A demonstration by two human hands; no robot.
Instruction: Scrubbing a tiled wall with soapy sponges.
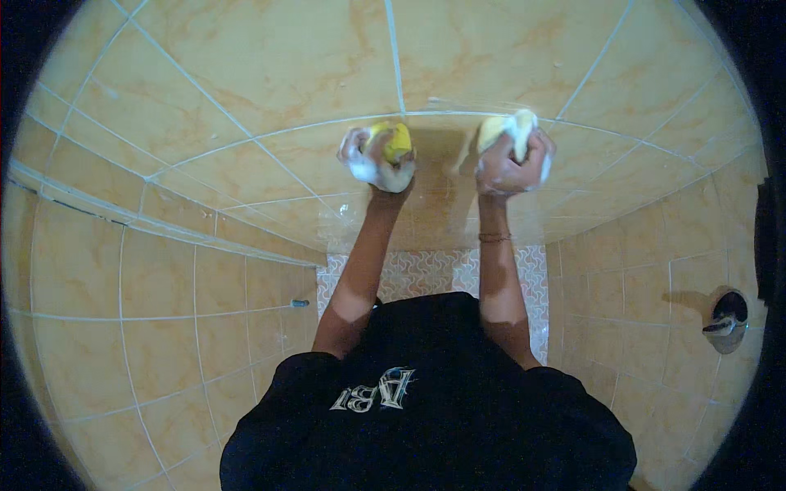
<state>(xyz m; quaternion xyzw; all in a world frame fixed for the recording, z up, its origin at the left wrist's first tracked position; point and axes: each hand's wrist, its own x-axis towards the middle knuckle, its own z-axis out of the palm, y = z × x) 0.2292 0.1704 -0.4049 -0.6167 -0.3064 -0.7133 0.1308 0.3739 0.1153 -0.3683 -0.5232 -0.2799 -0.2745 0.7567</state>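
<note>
My left hand (381,162), coated in white lather, grips a bright yellow sponge (399,140). To its right, at about the same height, my right hand (511,164) is closed around a pale yellow sponge (491,130) with thick white foam on it. Both hands are up against the beige marbled wall tiles (295,73), just below a curved-looking white grout line. Faint wet streaks mark the tile above the right sponge. Whether each sponge presses flat on the wall is partly hidden by my fingers.
A tiled ledge (92,199) runs along the left wall. A small pipe stub (299,303) sticks out of that wall lower down. On the right wall is a metal lever fixture (726,324). Below my arms lies a patterned tile floor (417,270).
</note>
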